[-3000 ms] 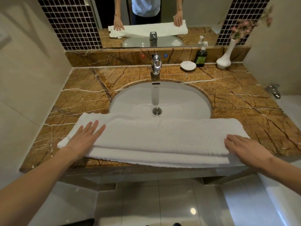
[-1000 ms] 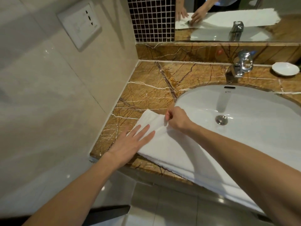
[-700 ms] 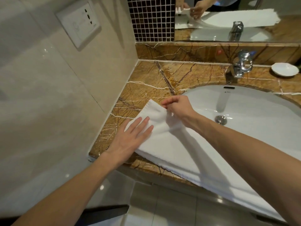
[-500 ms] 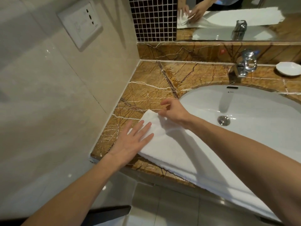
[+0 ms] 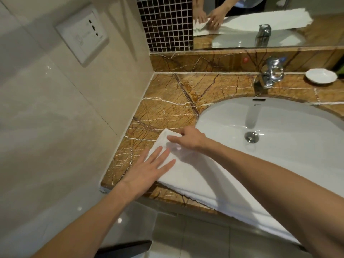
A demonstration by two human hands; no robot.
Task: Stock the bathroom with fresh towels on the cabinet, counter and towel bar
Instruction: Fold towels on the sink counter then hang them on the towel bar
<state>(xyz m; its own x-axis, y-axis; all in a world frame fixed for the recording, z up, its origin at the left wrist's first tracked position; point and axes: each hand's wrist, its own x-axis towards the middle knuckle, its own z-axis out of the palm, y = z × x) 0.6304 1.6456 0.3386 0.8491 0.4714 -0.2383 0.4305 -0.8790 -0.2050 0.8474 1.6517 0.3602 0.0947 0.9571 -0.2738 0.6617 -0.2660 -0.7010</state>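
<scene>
Tidying the towel's left end on the desk

The left hand now lies flat, fingers spread, on the white towel along the desk's front edge; the right hand, which lifted the far corner a moment ago, pinches it back down. Counter towel looks nearly placed. Beyond, the sink and soap dish sit empty.

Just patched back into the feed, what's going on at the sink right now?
A person is tidying a folded white towel laid along the front edge of the marble counter, in front of the sink. The left hand lies flat on the towel's left end, pressing it down, while the right hand pinches the far corner there. The rest of the towel runs off to the right under the right arm.
</scene>
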